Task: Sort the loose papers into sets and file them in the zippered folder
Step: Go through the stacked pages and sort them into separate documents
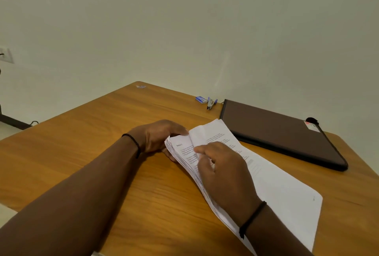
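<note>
A stack of printed white papers lies on the wooden table, running from the middle toward the near right. My left hand grips the stack's far left corner, fingers under the fanned edges and thumb on top. My right hand rests on the stack with its fingers on the top sheet, which is lifted and curled back near the left corner. The dark brown zippered folder lies closed and flat just beyond the papers, at the right.
A small blue staple box and a blue-handled stapler sit by the wall, left of the folder. The table's far corner is at the upper middle. A wall outlet and a dark stand are at the far left.
</note>
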A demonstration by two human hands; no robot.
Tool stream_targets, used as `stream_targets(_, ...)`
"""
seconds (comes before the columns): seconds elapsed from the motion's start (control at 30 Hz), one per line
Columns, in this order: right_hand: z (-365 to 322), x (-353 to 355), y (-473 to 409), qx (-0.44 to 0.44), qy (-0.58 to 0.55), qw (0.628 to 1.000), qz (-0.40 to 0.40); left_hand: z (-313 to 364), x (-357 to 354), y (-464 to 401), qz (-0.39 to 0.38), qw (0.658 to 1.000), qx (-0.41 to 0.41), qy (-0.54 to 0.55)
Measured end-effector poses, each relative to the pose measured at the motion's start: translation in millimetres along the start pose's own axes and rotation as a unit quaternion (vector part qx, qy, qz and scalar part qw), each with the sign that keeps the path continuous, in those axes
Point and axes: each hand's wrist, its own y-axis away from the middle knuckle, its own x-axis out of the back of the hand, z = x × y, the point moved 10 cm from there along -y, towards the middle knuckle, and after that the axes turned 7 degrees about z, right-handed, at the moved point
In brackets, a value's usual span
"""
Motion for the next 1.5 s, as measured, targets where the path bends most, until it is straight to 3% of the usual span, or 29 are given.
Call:
stream_targets(0.13, -14, -10, 3, 0.037, 0.042, 0.998, -0.04, 1, 3, -2, 0.014, 1.0, -0.019, 0.002)
stream_targets(0.27, -16, -4, 0, 0.067, 0.078, 0.994, 0.035, 3, 1, 0, 0.013, 0.999, -0.03, -0.011)
stream_targets(0.43, 3, -6, -1, -0.029, 0.024, 0.999, -0.03, 10, -7, 6, -0.009, 0.998, -0.043, -0.035)
stream_targets(0.63, 29, 2, 4, -0.146, -0.108, 0.983, 0.012, 8, -6, 6, -0.005, 0.999, -0.023, -0.036)
stream_targets(0.77, 34, 7, 0, -0.163, -0.108, 0.98, 0.044, 5, -8, 6, -0.027, 0.999, -0.02, -0.027)
stream_targets(1.0, 21, 15, -4, -0.059, -0.005, 0.995, 0.083, 3, -4, 1, -0.032, 0.999, -0.025, -0.027)
stream_targets(1.27, -2, -23, -15, 0.005, 0.063, 0.996, -0.07, 1, 14, -18, -0.023, 0.999, -0.037, -0.025)
stream_targets(1.4, -3, -21, -16, 0.013, 0.071, 0.997, -0.038, 5, 14, -17, -0.001, 0.999, -0.037, -0.025)
stream_targets(1.5, 1, -16, -17, -0.009, 0.065, 0.998, -0.021, 6, 9, -11, -0.027, 0.998, -0.04, -0.046)
